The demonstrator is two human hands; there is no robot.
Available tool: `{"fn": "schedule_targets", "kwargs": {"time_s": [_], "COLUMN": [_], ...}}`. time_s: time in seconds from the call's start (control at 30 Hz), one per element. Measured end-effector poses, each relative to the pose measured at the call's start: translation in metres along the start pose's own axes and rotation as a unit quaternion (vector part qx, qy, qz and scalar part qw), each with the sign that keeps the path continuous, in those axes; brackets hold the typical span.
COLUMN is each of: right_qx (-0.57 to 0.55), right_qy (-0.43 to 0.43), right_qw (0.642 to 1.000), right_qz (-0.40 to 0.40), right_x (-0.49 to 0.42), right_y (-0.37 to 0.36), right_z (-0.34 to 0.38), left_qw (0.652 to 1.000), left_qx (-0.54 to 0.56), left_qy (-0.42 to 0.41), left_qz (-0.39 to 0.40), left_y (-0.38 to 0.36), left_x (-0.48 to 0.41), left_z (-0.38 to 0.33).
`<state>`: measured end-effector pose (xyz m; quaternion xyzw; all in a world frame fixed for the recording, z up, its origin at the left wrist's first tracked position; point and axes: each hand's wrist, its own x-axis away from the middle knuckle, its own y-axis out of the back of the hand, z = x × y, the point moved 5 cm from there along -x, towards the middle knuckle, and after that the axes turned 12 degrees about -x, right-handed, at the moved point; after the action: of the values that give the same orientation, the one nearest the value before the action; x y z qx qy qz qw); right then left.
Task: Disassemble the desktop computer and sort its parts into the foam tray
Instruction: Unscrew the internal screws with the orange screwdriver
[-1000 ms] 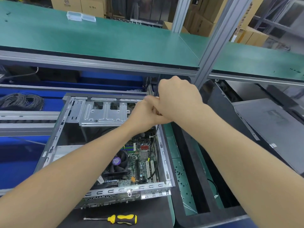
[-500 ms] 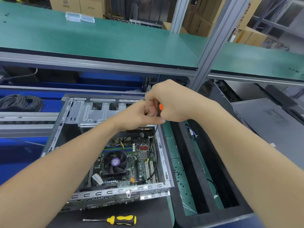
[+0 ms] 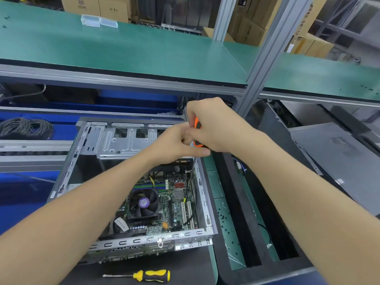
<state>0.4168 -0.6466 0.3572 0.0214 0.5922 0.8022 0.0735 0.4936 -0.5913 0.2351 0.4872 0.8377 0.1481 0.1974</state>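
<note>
Both hands meet above open grey metal computer case (image 3: pixel 131 182), far right corner: right hand (image 3: pixel 213 124) grip closed on orange-black screwdriver (image 3: pixel 197 130); left hand (image 3: pixel 174 142) grip pinched shut beside it, contents unclear.

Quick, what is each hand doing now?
Left hand: closed, fingers at the orange screwdriver; grip unclear.
Right hand: closed on the orange screwdriver.

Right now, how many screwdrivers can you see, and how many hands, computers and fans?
Screwdrivers: 2, an orange-and-black screwdriver in the right hand, and a yellow-and-black screwdriver lying in front of the case.
Hands: 2, with the left hand.
Computer cases: 1, the open computer case.
Fans: 1, the black cooling fan.
Total: 6.
</note>
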Motion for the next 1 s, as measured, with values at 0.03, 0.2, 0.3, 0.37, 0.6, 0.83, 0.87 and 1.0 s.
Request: {"fn": "schedule_targets", "kwargs": {"time_s": [0.03, 0.2, 0.3, 0.37, 0.6, 0.83, 0.87, 1.0], "right_qx": [0.004, 0.023, 0.028, 0.028, 0.137, 0.112, 0.1, 0.062], "right_qy": [0.012, 0.046, 0.06, 0.068, 0.007, -0.059, -0.039, 0.042], "right_qw": [1.0, 0.991, 0.985, 0.984, 0.989, 0.992, 0.994, 0.992], "right_qz": [0.023, 0.127, 0.161, 0.161, -0.061, -0.011, 0.015, 0.105], "right_x": [0.002, 0.006, 0.007, 0.007, 0.007, -0.003, -0.002, 0.006], "right_y": [0.003, 0.011, 0.009, 0.008, 0.003, 0.003, 0.003, 0.008], "right_z": [0.0, 0.003, 0.008, 0.009, 0.005, 0.001, 0.004, 0.014], "left_qw": [1.0, 0.995, 0.988, 0.987, 1.0, 0.998, 0.998, 0.998], "left_qx": [0.01, 0.04, 0.053, 0.035, 0.013, -0.01, 0.003, 0.037], "left_qy": [-0.004, -0.028, -0.034, -0.046, -0.014, 0.006, 0.012, 0.024], "left_qz": [0.017, 0.084, 0.142, 0.148, 0.004, -0.068, -0.057, 0.039], "left_y": [0.002, 0.007, 0.003, 0.002, 0.0, -0.014, -0.012, -0.007], "left_x": [0.003, 0.007, 0.005, 0.003, -0.001, -0.004, -0.003, 0.001], "left_z": [0.0, -0.009, -0.012, -0.012, -0.007, -0.004, -0.002, 0.01]}}
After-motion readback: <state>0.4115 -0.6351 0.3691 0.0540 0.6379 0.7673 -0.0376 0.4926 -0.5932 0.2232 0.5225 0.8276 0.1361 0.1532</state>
